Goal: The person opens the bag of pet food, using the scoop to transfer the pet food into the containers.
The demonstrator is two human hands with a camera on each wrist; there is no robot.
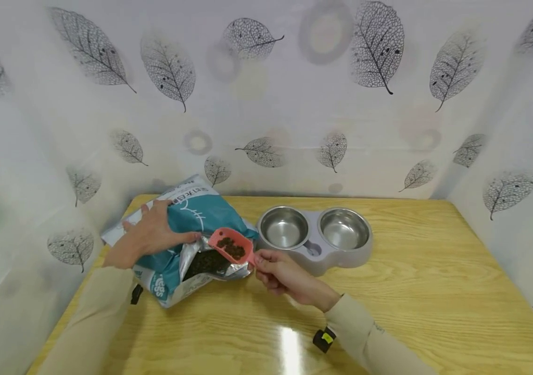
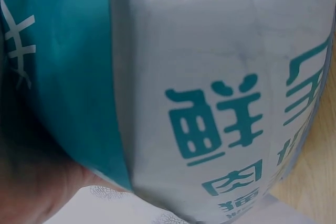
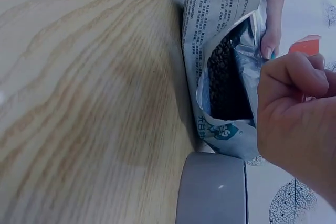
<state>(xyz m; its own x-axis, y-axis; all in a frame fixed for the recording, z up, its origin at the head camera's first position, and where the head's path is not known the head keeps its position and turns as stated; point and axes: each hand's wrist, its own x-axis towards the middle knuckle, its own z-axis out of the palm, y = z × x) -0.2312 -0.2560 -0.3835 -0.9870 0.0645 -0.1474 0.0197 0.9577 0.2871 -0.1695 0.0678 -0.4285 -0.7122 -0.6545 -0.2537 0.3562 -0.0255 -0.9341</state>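
Note:
A teal and white pet food bag (image 1: 215,211) lies tilted on the table with its mouth open, brown kibble (image 1: 207,262) showing inside. My left hand (image 1: 154,232) grips the bag from above, thumb stretched along the mouth's upper edge; the left wrist view is mostly filled by the bag's printed side (image 2: 210,45). In my right hand (image 1: 290,278) is the handle of a pinkish-red scoop (image 1: 244,244), held just over the bag's mouth with some kibble in its bowl. The right wrist view shows those fingers curled, and kibble (image 3: 223,77) deep in the bag.
Right beside the bag stands a grey double feeder (image 1: 313,260) with two steel bowls, the left bowl (image 1: 285,229) and the right bowl (image 1: 344,230). Under everything is a wood-grain table (image 1: 416,291). A leaf-printed curtain (image 1: 285,114) rises behind and along both sides.

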